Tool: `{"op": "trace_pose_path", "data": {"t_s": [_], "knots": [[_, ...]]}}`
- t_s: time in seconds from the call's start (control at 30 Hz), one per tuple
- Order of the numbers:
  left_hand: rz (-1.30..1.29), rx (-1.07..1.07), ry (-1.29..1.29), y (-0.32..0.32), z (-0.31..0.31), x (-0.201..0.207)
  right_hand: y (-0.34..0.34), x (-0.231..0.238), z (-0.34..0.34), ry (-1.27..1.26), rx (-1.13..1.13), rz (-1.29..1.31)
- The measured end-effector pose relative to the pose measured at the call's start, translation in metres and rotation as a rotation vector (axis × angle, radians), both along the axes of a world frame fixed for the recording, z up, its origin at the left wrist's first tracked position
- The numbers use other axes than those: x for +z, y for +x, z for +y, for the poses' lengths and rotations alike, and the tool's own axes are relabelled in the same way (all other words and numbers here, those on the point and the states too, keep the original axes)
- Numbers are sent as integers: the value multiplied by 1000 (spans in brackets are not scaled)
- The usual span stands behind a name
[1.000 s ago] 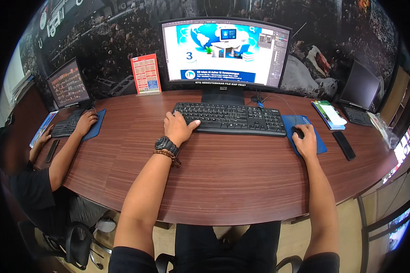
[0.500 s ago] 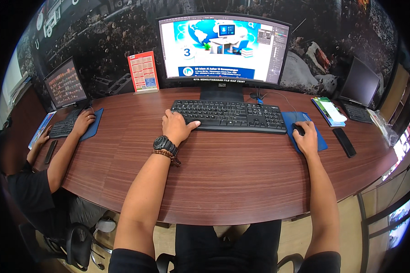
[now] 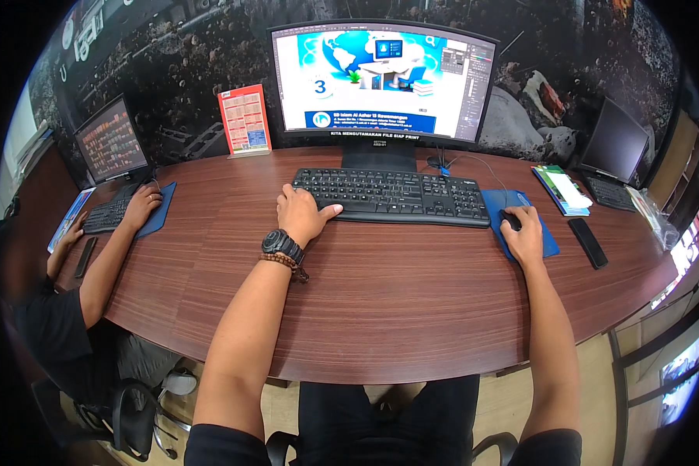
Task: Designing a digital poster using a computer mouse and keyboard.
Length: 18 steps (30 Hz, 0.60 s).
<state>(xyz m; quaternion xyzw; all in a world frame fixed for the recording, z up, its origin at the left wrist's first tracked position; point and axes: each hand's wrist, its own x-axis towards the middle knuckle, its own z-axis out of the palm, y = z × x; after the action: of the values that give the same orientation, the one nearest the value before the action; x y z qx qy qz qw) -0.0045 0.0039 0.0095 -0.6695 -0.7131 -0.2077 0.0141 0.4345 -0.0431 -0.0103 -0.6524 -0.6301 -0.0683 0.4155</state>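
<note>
My left hand (image 3: 301,215) rests on the left end of a black keyboard (image 3: 396,194), its fingertips over the keys and its thumb stretched out along the front edge. A black watch (image 3: 282,246) and brown beads are on that wrist. Under my right hand (image 3: 525,235) is a black computer mouse (image 3: 511,220), which my fingers curve around. The mouse is on a blue mouse pad (image 3: 547,240), right of the keyboard. Behind the keyboard stands a wide monitor (image 3: 373,105), showing a blue and white layout with a globe, a desk and a chair.
A red and white desk calendar (image 3: 245,120) stands left of the monitor. On the right are a black phone (image 3: 588,242), booklets (image 3: 559,190) and a dark second screen (image 3: 613,141). At the far left a co-worker (image 3: 78,311) uses another computer on the same wooden desk (image 3: 396,303).
A small dark mark now shows in the white area of the layout on the monitor. Both my hands hold their places, and the view has shifted very slightly.
</note>
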Motion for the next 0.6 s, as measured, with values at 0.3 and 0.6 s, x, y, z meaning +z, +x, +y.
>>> {"op": "trace_pose_path", "data": {"t_s": [0.3,0.6], "knots": [[-9,-17,34,-2,0,-3,-1,0,-1,11,26,-5],[-31,5,-44,1,0,2,-1,2,-2,18,81,-27]]}}
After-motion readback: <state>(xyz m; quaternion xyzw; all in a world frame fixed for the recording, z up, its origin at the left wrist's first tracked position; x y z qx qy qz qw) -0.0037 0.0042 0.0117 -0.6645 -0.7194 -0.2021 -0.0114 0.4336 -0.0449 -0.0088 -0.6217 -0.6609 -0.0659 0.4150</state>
